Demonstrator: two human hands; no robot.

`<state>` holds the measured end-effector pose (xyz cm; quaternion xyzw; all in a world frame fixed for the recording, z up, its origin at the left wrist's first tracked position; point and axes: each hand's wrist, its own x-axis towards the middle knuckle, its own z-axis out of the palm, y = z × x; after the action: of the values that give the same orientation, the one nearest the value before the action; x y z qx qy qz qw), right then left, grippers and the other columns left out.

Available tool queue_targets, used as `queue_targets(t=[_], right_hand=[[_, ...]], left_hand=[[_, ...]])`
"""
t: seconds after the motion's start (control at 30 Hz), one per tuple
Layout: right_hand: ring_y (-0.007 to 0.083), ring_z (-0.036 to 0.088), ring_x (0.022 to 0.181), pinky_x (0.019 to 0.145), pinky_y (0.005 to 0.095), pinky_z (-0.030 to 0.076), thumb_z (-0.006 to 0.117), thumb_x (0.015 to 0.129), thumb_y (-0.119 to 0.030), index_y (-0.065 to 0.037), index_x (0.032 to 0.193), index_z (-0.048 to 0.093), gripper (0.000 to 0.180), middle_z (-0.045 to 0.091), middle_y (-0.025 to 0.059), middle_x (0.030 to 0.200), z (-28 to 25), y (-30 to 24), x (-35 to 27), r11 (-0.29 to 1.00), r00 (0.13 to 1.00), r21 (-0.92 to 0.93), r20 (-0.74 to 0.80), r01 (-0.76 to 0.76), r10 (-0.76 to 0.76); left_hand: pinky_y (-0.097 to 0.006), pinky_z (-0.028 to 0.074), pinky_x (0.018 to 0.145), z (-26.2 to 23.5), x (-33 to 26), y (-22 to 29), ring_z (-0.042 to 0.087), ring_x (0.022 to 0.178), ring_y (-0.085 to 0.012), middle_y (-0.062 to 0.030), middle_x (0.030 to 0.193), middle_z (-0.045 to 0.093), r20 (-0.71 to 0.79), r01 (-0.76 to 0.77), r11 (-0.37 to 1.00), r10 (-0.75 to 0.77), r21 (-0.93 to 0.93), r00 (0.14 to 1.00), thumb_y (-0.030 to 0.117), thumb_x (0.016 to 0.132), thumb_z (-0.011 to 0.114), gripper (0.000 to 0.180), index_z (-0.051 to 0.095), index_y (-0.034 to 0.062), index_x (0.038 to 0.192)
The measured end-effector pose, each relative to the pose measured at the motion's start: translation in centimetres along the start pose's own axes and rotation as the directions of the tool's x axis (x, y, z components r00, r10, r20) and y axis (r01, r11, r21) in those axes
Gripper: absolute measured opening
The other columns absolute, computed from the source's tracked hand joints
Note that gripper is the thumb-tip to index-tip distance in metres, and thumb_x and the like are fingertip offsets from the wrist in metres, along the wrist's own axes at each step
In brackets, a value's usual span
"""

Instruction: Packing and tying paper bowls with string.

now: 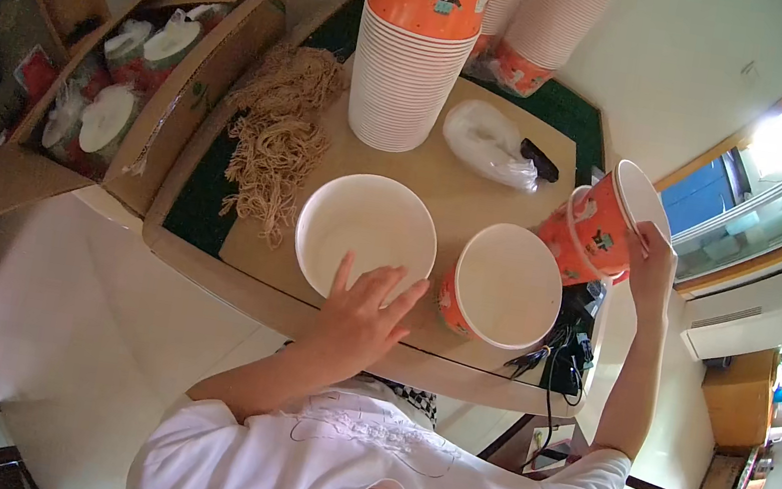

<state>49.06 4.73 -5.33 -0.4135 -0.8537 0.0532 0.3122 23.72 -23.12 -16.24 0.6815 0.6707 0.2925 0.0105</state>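
Observation:
My left hand point(363, 313) has its fingers spread over the near rim of a white-lined paper bucket point(371, 211) on the table; whether it touches the rim, I cannot tell. Beside it stands another open paper bucket point(508, 287), orange outside and white inside. At the right, my right hand point(651, 268) grips the near side of an orange printed paper bucket point(605, 221), which leans to the right. Behind and around that one shows the rim of a further orange bucket point(557, 233); whether one sits inside the other is unclear.
A tall stack of nested paper buckets point(403, 79) stands behind, with more stacks point(555, 26) further back. Beige strings point(282, 127) lie at the left, a plastic bag point(489, 144) in the middle. Black cables point(566, 347) hang near the right edge. An open carton point(170, 100) stands left.

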Motion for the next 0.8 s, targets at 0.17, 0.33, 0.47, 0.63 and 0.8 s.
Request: queue_targets(t=[0.17,0.33,0.47,0.63,0.8], right_hand=[[0.0193,0.055,0.066,0.064,0.0294,0.046,0.058,0.085,-0.008,-0.001,0.089,0.058,0.009,0.055,0.0152,0.071,-1.9,-1.3,0.1,0.998,0.994,-0.061,-0.102,-0.034,0.028],[0.0122,0.053,0.07,0.067,0.0257,0.044,0.06,0.084,-0.007,0.001,0.088,0.058,0.009,0.057,0.0091,0.074,-1.6,-6.2,-0.3,0.984,0.988,0.148,-0.129,0.098,-0.079],[0.0175,0.056,0.068,0.065,0.0265,0.044,0.063,0.081,-0.008,-0.001,0.088,0.06,0.011,0.059,0.0114,0.075,3.0,-10.9,0.4,0.949,0.975,0.229,0.008,0.215,-0.222],[0.0307,0.063,0.075,0.067,0.0355,0.049,0.061,0.083,-0.013,-0.001,0.089,0.06,0.014,0.062,0.0165,0.083,11.0,-9.5,1.1,0.94,0.918,0.264,0.272,0.218,-0.289],[0.0243,0.062,0.077,0.069,0.0321,0.049,0.058,0.083,-0.005,0.002,0.092,0.061,0.011,0.062,0.0153,0.08,13.4,-8.3,0.6,0.922,0.778,0.345,0.524,0.178,-0.346]], left_hand=[[-0.059,0.018,0.105,-0.2,-1.3,-1.2,0.055,0.098,-0.0163,-0.0029,0.1,0.06,0.056,0.004,0.997,-0.009,0.08,0.998,0.018,0.074,0.068,0.045,0.054,0.0107,0.115],[-0.053,0.033,0.097,-7.5,0.7,2.0,0.057,0.086,-0.0186,-0.0034,0.091,0.06,-0.297,-0.376,0.878,0.289,-0.297,0.91,0.013,0.076,0.066,0.023,0.061,0.0095,0.098],[-0.038,0.048,0.069,-9.5,0.6,6.3,0.058,0.066,-0.0184,-0.0069,0.08,0.061,-0.695,-0.715,0.16,0.166,-0.681,0.699,0.006,0.079,0.065,0.006,0.061,0.0077,0.084],[-0.03,0.043,0.052,-11.7,0.6,8.7,0.053,0.065,-0.0168,-0.0093,0.086,0.063,-0.618,-0.616,-0.187,-0.059,-0.765,0.784,0.006,0.083,0.064,0.007,0.07,0.0083,0.087],[-0.028,0.043,0.052,-12.6,0.3,7.0,0.052,0.066,-0.0164,-0.0095,0.088,0.062,-0.639,-0.62,-0.156,0.217,-0.769,0.738,0.001,0.081,0.065,0.007,0.069,0.006,0.085]])
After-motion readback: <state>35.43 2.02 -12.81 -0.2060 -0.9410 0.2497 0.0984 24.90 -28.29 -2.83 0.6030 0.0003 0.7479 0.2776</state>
